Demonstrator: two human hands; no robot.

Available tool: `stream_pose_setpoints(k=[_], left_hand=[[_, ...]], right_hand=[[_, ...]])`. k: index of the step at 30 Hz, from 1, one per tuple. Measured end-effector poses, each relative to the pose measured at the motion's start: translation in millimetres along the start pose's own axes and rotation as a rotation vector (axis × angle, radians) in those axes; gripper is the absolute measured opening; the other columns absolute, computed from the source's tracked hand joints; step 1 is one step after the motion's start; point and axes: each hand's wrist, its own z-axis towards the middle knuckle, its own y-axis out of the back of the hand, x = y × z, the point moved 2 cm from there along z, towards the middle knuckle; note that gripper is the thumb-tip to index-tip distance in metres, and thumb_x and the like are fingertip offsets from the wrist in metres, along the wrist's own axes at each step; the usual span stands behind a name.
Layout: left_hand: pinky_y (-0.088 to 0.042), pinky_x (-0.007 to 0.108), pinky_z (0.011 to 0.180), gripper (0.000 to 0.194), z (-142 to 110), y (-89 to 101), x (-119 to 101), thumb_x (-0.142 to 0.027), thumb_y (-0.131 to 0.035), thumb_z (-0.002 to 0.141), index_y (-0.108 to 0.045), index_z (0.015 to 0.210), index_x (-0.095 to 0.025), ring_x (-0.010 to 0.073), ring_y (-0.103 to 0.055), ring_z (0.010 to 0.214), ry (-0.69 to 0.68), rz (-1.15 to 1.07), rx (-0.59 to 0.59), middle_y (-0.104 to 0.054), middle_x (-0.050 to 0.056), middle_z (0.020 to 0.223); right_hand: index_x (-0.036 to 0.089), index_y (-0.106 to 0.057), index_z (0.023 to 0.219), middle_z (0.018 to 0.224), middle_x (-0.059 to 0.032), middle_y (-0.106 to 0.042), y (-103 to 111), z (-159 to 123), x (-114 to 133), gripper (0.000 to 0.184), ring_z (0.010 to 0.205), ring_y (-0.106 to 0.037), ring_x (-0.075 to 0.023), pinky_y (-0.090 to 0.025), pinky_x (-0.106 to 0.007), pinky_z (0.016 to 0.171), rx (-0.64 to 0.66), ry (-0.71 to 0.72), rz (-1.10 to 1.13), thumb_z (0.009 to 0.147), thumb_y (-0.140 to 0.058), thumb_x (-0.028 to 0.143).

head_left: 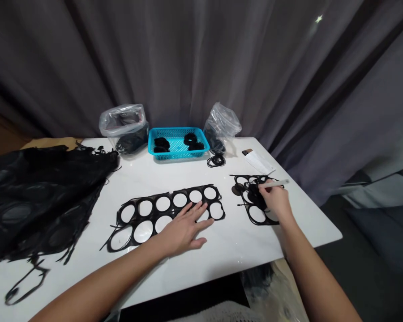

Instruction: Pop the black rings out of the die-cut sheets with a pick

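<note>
My left hand (pixel 184 228) lies with its fingers spread on a thin black sheet with two rows of large round holes (pixel 170 197). White tabletop shows through the holes. To the right, my right hand (pixel 276 201) is closed around a slim white pen-like tool (pixel 273 184). It is over a second, smaller black holed sheet (pixel 250 219). Dark scraps (pixel 254 193) are bunched beside its fingers; whether the hand grips them too, I cannot tell. A small dark disc (pixel 237 189) is at that sheet's left edge.
Behind the sheets stands a blue perforated basket (pixel 178 155) with black rings, between two clear plastic bags (pixel 122 123) (pixel 223 120). Loose black rings (pixel 216 160) lie in front. A large black stack (pixel 47 197) covers the left side. White paper (pixel 259 162) lies near the table's right edge.
</note>
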Motion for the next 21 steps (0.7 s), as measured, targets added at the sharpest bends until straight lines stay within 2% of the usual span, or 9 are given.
stream_pose_setpoints(k=[3, 7, 13, 18, 21], left_hand=[[-0.019, 0.058, 0.119, 0.069, 0.1, 0.7, -0.1, -0.044, -0.068, 0.089, -0.04, 0.15, -0.03, 0.0362, -0.021, 0.149, -0.023, -0.025, 0.014, -0.023, 0.012, 0.163], [-0.02, 0.058, 0.118, 0.075, 1.2, 4.0, 2.6, -0.047, -0.065, 0.091, -0.03, 0.155, -0.031, 0.0345, -0.024, 0.149, -0.014, -0.071, 0.04, -0.032, 0.011, 0.16], [-0.017, 0.056, 0.12, 0.072, -1.0, 0.7, 9.5, -0.047, -0.063, 0.093, -0.031, 0.155, -0.03, 0.033, -0.024, 0.149, -0.035, -0.029, 0.02, -0.027, 0.009, 0.162], [-0.017, 0.054, 0.12, 0.066, -0.2, 1.2, 10.9, -0.047, -0.061, 0.094, -0.037, 0.152, -0.028, 0.0321, -0.024, 0.15, -0.049, 0.005, 0.025, -0.029, 0.009, 0.162], [-0.017, 0.054, 0.12, 0.066, 0.5, 2.2, 10.9, -0.046, -0.062, 0.093, -0.037, 0.151, -0.028, 0.0325, -0.025, 0.149, -0.044, 0.008, 0.034, -0.029, 0.009, 0.162]], right_hand=[[0.024, -0.053, 0.07, 0.069, -0.0086, -0.066, 9.2, 4.2, -20.5, 0.017, 0.066, -0.057, -0.0247, -0.04, -0.035, 0.066, -0.019, -0.056, -0.023, 0.078, -0.049, 0.038], [0.024, -0.051, 0.067, 0.064, -0.0074, -0.064, 14.8, 7.3, -23.1, 0.016, 0.063, -0.056, -0.0239, -0.04, -0.035, 0.066, 0.006, -0.124, -0.017, 0.073, -0.051, 0.04], [0.022, -0.059, 0.07, 0.071, -0.0074, -0.068, 20.1, 10.1, -12.1, 0.023, 0.069, -0.059, -0.0233, -0.042, -0.034, 0.068, -0.002, -0.192, 0.178, 0.073, -0.054, 0.045], [0.017, -0.069, 0.085, 0.088, -0.0102, -0.073, 20.0, 6.3, -22.3, 0.033, 0.08, -0.062, -0.0234, -0.045, -0.033, 0.072, -0.033, -0.242, 0.449, 0.073, -0.061, 0.047], [0.016, -0.071, 0.095, 0.101, -0.0117, -0.073, 12.0, 6.9, -27.8, 0.037, 0.088, -0.063, -0.0244, -0.046, -0.035, 0.08, -0.006, -0.234, 0.511, 0.075, -0.062, 0.046]])
